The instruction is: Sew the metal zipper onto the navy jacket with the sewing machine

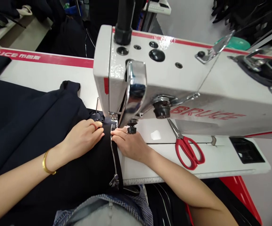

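My left hand (85, 138), with a gold bangle at its wrist, is closed on the dark fabric (32, 116) just left of the needle area. Beside the presser foot, my right hand (132, 144) pinches the edge of a metal-toothed zipper (113, 150). The zipper runs down the garment's right edge toward me, its slider (114, 179) near the table's front. Over both hands stands the white sewing machine (187, 84); its chrome lever cover (136, 84) hides the needle and part of my right fingertips.
Red-handled scissors (189, 150) lie on the table right of my right hand, blades under the machine arm. A ruler strip (142, 180) edges the table front. A red plastic bin (241, 194) stands below at right. Dark garments (251, 18) are heaped at the back right.
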Motion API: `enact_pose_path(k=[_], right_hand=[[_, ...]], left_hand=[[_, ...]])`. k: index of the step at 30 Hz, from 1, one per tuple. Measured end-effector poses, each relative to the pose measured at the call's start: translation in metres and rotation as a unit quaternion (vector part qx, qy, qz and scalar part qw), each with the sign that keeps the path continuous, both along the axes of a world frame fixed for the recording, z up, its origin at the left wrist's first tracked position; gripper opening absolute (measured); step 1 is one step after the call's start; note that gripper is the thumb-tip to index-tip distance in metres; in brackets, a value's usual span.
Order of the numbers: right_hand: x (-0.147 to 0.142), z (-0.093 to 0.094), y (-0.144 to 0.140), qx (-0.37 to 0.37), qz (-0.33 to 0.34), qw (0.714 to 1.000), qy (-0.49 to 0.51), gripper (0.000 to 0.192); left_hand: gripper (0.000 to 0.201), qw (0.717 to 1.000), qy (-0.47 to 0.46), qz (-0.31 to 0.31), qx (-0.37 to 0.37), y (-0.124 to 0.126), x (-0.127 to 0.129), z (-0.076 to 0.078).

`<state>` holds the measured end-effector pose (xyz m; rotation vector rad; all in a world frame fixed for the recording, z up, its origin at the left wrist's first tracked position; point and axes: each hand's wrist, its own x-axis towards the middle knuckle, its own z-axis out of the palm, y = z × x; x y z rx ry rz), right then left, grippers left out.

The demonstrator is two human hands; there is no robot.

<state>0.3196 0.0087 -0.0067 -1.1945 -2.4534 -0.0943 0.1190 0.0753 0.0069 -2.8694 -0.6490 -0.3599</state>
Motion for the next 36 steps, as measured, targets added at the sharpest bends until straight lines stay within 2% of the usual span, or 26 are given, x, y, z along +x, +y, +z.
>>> enact_pose_path(k=[3, 18, 27, 33, 36], right_hand=[[0.002, 0.001, 0.0, -0.011, 0.006, 1.0, 0.005, 0.021], [0.001, 0.001, 0.004, 0.042, 0.006, 0.999, 0.014, 0.024], [-0.001, 0.002, 0.011, 0.019, -0.014, 1.0, 0.007, 0.02], [-0.005, 0.001, 0.01, -0.022, -0.03, 0.999, -0.02, 0.022], [-0.005, -0.001, 0.01, -0.008, -0.017, 1.0, -0.009, 0.025]], left_hand=[[0.024, 0.998, -0.015, -0.063, -0.019, 0.005, 0.001, 0.0], [0.026, 0.998, 0.044, -0.036, -0.031, 0.006, 0.007, -0.001], [0.026, 0.999, 0.029, -0.029, -0.022, 0.017, 0.01, 0.002], [0.027, 0.984, 0.007, 0.0, -0.178, 0.033, 0.008, 0.0], [0.027, 0.981, -0.02, 0.017, -0.191, 0.037, 0.007, -0.003]])
